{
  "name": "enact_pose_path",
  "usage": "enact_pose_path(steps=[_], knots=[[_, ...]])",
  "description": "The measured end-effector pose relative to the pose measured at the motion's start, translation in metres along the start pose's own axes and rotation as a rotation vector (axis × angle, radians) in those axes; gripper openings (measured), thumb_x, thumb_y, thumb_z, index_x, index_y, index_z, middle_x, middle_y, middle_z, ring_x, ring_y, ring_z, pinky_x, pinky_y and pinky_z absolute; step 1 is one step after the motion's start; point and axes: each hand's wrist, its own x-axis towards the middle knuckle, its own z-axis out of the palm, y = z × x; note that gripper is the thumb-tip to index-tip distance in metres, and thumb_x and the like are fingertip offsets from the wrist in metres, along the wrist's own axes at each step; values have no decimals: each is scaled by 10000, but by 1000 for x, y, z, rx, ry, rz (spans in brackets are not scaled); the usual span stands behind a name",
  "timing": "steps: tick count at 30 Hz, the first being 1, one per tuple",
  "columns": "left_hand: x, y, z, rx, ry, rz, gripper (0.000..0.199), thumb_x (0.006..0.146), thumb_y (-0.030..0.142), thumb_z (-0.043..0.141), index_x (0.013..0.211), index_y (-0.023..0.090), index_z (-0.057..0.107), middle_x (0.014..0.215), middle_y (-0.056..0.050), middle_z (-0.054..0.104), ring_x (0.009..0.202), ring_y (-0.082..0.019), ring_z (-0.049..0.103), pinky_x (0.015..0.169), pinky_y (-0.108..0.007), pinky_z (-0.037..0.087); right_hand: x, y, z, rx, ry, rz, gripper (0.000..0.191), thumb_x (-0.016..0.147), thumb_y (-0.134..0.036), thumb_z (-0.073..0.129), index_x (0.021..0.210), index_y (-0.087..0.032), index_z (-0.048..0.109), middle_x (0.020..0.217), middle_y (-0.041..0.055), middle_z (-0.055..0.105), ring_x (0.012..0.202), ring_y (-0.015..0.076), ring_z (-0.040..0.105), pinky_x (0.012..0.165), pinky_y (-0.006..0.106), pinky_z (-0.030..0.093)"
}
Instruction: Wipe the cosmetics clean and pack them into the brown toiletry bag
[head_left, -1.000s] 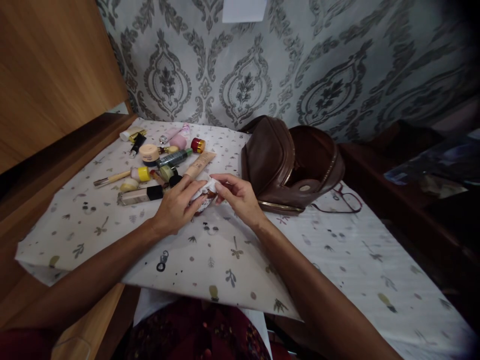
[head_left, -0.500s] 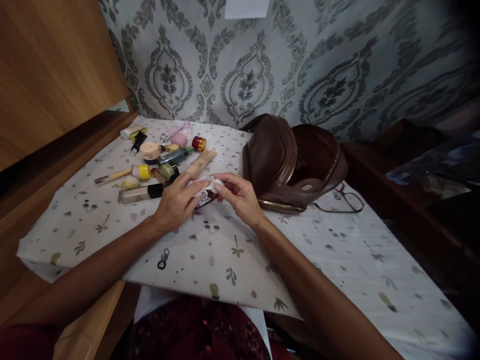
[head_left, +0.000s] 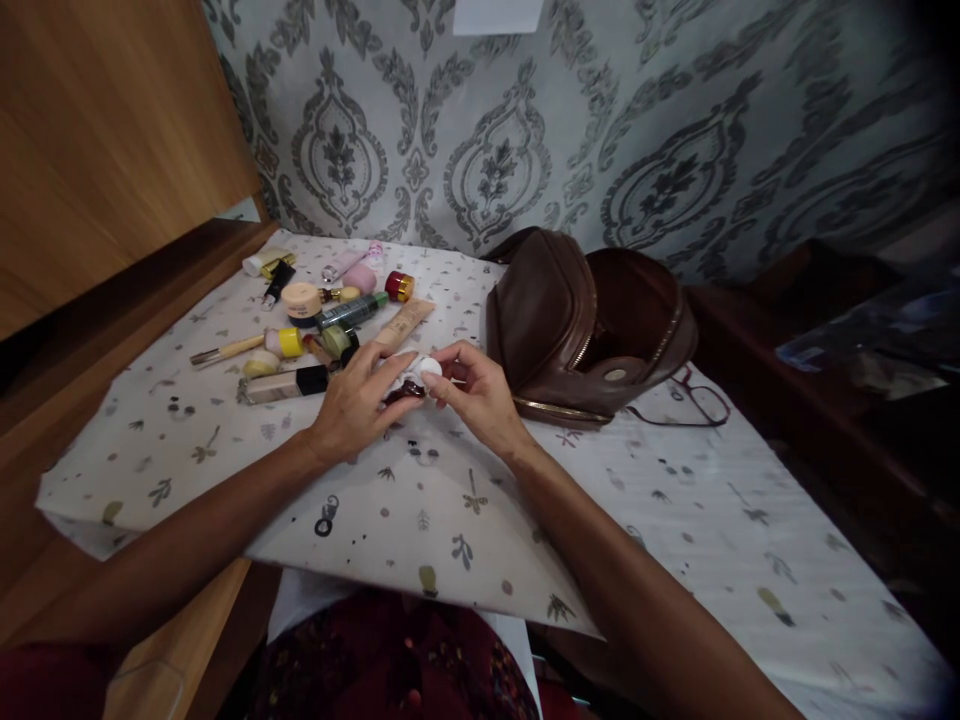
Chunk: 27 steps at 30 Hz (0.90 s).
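While your left hand [head_left: 351, 402] clamps its fingers on the dark glossy item [head_left: 408, 389], your right thumb and fingers pinch the white piece [head_left: 429, 366] at its upper right — item between both hands, long axis too covered to tell

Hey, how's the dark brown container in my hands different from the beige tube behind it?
The dark brown container is glossy and much darker than the beige tube. Your left hand holds the container, while the tube lies on the tablecloth. That hand partly hides the container; the tube shows mostly uncovered.
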Motion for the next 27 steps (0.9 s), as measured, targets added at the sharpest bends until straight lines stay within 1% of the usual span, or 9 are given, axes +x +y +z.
enact_pose_path(steps=[4, 6, 9, 11, 14, 17, 20, 23, 27], knots=[[1, 0, -1, -67, 1, 42, 377, 957, 390, 559, 1267, 179, 597, 1054, -90, 584, 964, -218, 610, 826, -359, 539, -1, 4, -2, -28, 7, -35, 484, 812, -513, 729, 1169, -210, 609, 811, -22, 521, 668, 104, 521, 541, 225, 470], [1, 0, -2, -96, 6, 56, 335, 962, 353, 559, 1246, 180, 606, 1019, -79, 594, 946, -203, 614, 823, -348, 538, -1, 5, -4, -65, 7, -52, 482, 836, -502, 709, 1221, -225, 625, 843, -10, 529, 659, 101, 500, 541, 230, 469], [2, 1, -3, -109, 23, 70, 270, 965, 331, 559, 1175, 176, 631, 975, -70, 603, 920, -194, 617, 813, -338, 537, -2, 8, -5, -120, 20, -76, 406, 866, -498, 676, 1166, -227, 691, 949, 29, 593, 682, 106, 499, 559, 240, 469], [2, 1, -3, -103, 34, 78, 249, 963, 328, 562, 1144, 174, 637, 960, -68, 606, 909, -196, 620, 800, -337, 538, -2, 9, -5, -126, 20, -83, 391, 858, -497, 685, 1135, -222, 716, 974, 41, 612, 709, 116, 518, 577, 247, 474], [2, 1, -3, -102, 45, 75, 246, 960, 316, 567, 1148, 171, 631, 955, -72, 612, 910, -203, 623, 801, -348, 544, -1, 11, -6, -114, -16, -89, 430, 821, -490, 729, 1161, -227, 705, 993, 46, 611, 756, 131, 547, 606, 255, 486], [1, 2, -3, -87, 52, 75, 254, 963, 315, 561, 1163, 169, 619, 959, -76, 616, 916, -207, 626, 802, -350, 549, 1, 11, -8, -115, -48, -92, 436, 825, -498, 720, 1157, -219, 682, 1022, 53, 613, 783, 140, 564, 627, 263, 492], [1, 2, -2, -18, 61, 104, 259, 967, 310, 548, 1174, 168, 612, 970, -81, 613, 926, -211, 622, 799, -345, 550, -1, 10, -8, -155, -24, -88, 389, 844, -500, 699, 1077, -192, 658, 893, 27, 612, 718, 130, 540, 606, 259, 460], [1, 1, -3, 52, 69, 147, 259, 968, 293, 540, 1184, 168, 610, 1009, -91, 612, 947, -215, 614, 812, -345, 551, -3, 6, -5, -213, -3, -78, 353, 850, -502, 695, 1000, -190, 621, 752, -18, 561, 645, 115, 489, 586, 253, 412], [1, -2, -4, 69, 49, 188, 296, 967, 273, 539, 1235, 160, 589, 1062, -106, 610, 982, -221, 602, 847, -356, 553, -5, -1, -2, -305, 33, -106, 358, 829, -528, 713, 891, -196, 594, 756, -16, 560, 660, 117, 481, 600, 256, 393]])
